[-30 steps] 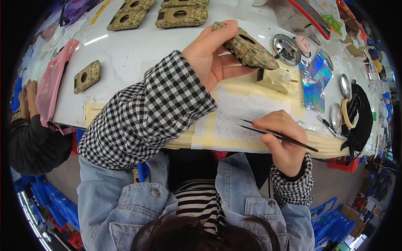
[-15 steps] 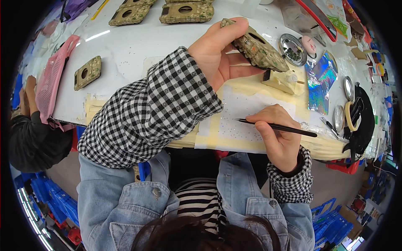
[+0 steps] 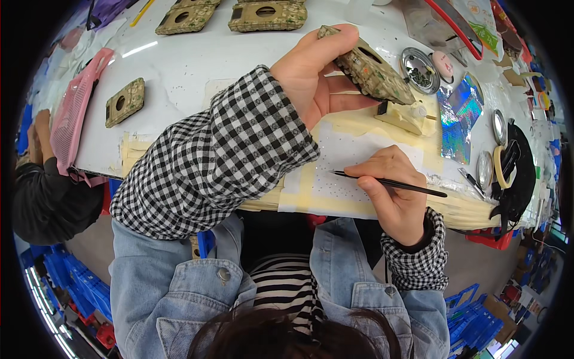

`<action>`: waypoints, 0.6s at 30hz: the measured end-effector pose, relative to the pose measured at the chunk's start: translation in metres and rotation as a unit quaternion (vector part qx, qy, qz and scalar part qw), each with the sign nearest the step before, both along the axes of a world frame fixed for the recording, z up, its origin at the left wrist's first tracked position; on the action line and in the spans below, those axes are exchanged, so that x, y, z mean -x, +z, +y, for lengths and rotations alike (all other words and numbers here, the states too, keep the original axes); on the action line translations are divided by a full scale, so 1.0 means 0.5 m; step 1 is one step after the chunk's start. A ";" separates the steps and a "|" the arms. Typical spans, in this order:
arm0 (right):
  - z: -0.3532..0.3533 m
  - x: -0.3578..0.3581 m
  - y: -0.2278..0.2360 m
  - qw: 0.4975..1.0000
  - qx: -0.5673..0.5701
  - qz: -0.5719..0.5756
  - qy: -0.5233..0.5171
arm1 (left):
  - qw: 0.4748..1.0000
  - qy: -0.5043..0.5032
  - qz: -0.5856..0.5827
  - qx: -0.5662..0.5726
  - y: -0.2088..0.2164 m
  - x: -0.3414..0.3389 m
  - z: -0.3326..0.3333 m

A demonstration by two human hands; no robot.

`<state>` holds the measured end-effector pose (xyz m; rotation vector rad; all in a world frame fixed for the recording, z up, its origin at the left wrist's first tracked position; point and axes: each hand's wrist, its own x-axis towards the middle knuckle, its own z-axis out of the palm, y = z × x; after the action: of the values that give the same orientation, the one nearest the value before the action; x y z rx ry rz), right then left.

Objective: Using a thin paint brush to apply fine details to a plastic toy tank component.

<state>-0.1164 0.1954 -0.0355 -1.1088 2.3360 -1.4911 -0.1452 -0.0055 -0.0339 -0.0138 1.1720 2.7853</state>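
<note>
My left hand [image 3: 314,75] is closed round a camouflage-patterned case [image 3: 382,78] with a dark oval opening, held tilted above the table. Between the thumb and fingers of my right hand [image 3: 396,188] is a thin black brush [image 3: 412,186], its fine tip pointing left. That tip is over or on a white sheet [image 3: 335,200] scattered with many tiny specks; whether it touches one is too small to tell. Under the held case stands a cream-coloured block [image 3: 399,119] with a small clear piece on top.
More camouflage cases [image 3: 268,17] lie at the back, and a single case [image 3: 125,103] at the left. A round metal tin [image 3: 420,70], iridescent film [image 3: 457,122] and a black pouch [image 3: 517,173] are on the right. A pink mesh basket [image 3: 78,110] stands near another person's arm [image 3: 57,197].
My right hand has shifted slightly left with the brush, its tip moving left over the specked sheet. The left hand and case have barely moved.
</note>
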 end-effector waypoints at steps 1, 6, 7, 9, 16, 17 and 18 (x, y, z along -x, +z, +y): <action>0.000 0.000 0.000 1.000 -0.001 0.001 0.001 | 1.000 0.002 -0.002 -0.001 0.000 0.000 0.001; -0.001 0.000 0.001 1.000 -0.002 -0.009 0.002 | 1.000 0.002 0.003 -0.002 -0.001 0.000 0.000; -0.001 0.000 0.001 1.000 -0.003 -0.011 0.003 | 1.000 0.002 0.007 -0.002 -0.002 0.000 0.000; -0.001 0.000 0.000 1.000 -0.002 -0.009 0.001 | 1.000 0.003 0.004 0.000 -0.001 0.000 0.001; -0.001 0.000 -0.001 1.000 -0.004 -0.018 0.001 | 1.000 0.003 -0.001 -0.005 0.000 0.000 0.001; -0.001 0.000 -0.001 1.000 -0.005 -0.018 0.001 | 1.000 0.003 -0.003 -0.008 0.000 0.000 0.001; 0.000 0.000 -0.002 1.000 -0.006 -0.019 0.002 | 1.000 0.004 -0.006 -0.012 -0.001 0.000 0.002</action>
<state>-0.1163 0.1953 -0.0364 -1.0721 2.3142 -1.4824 -0.1454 -0.0047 -0.0342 -0.0323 1.1396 2.8017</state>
